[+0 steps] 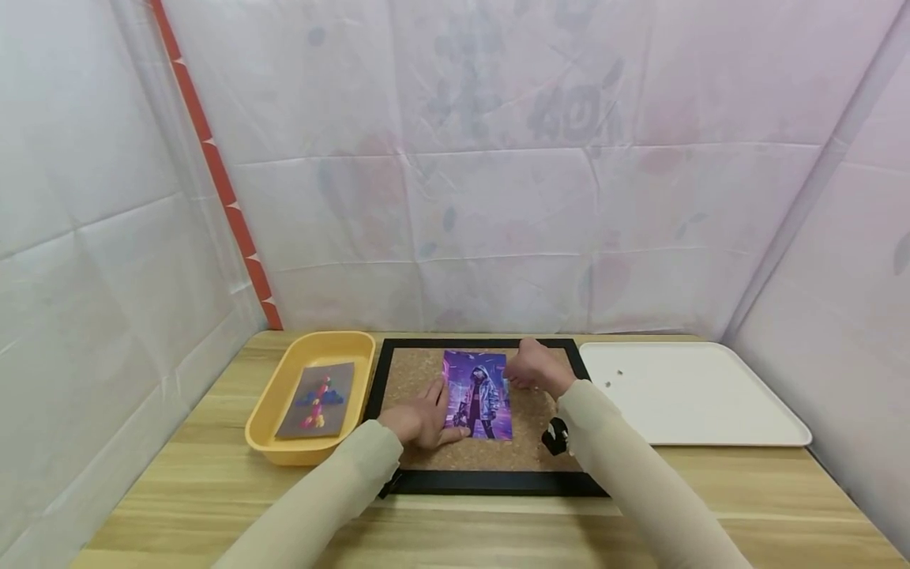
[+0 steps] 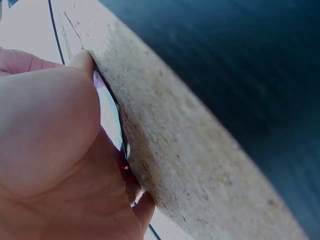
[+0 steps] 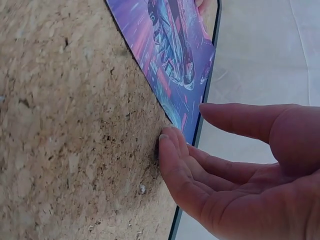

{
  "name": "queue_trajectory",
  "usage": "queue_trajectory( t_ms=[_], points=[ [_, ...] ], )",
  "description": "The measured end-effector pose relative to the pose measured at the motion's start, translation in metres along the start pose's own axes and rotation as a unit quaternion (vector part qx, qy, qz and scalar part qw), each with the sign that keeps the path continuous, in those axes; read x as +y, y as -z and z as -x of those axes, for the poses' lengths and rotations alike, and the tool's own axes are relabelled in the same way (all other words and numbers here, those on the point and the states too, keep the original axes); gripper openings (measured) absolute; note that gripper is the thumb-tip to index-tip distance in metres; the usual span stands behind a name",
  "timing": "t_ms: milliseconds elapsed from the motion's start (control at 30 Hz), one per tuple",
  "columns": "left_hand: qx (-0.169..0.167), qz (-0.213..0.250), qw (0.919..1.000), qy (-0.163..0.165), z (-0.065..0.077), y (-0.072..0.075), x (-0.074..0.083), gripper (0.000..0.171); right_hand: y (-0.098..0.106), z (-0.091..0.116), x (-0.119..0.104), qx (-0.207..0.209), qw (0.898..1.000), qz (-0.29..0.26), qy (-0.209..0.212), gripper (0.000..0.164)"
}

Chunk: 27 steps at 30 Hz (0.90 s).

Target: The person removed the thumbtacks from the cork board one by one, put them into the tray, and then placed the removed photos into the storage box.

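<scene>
A purple picture card (image 1: 486,395) of a hooded figure lies on a black-framed cork board (image 1: 529,450). My left hand (image 1: 425,415) rests on the card's left side, fingers stretched along the edge and thumb near the lower edge. In the left wrist view, its fingertips (image 2: 82,61) touch the card and cork. My right hand (image 1: 535,366) is at the card's upper right corner. The right wrist view shows its fingertips (image 3: 170,140) against the cork at that corner, with the thumb held apart from them. I see nothing between the right thumb and fingers.
A yellow basin (image 1: 259,427) on the left holds a grey picture card (image 1: 316,401). To the right, a white tray (image 1: 711,395) carries a few tiny pieces (image 1: 619,371). The wooden table (image 1: 178,506) stands against a pale curtain (image 1: 498,197).
</scene>
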<state>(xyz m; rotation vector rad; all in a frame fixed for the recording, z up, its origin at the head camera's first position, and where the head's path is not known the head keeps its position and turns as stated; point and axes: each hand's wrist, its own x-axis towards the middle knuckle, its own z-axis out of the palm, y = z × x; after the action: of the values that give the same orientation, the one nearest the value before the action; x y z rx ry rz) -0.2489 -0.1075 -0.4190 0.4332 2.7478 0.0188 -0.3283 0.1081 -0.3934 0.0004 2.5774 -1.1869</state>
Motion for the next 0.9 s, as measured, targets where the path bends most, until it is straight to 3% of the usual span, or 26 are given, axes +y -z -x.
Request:
queue_trajectory(
  t_ms=[333, 567, 800, 900],
  points=[
    [0.000, -0.010, 0.9999, -0.002, -0.008, -0.007, -0.003, 0.091, 0.001, -0.002, 0.007, -0.011, 0.998, -0.068, -0.013, 0.007],
    [0.010, -0.011, 0.9999, -0.001, -0.015, -0.012, -0.004, 0.093, 0.001, -0.001, 0.009, -0.012, 0.998, -0.060, -0.012, 0.008],
    [0.005, -0.011, 0.9999, 0.003, -0.008, -0.008, 0.000, 0.091, 0.002, -0.003, 0.013, -0.026, 0.998, -0.057, -0.006, 0.008],
    [0.009, -0.017, 0.9998, 0.000, -0.010, -0.011, -0.002, 0.092, 0.002, -0.004, 0.015, -0.030, 0.999, -0.038, 0.006, 0.010]
  ],
)
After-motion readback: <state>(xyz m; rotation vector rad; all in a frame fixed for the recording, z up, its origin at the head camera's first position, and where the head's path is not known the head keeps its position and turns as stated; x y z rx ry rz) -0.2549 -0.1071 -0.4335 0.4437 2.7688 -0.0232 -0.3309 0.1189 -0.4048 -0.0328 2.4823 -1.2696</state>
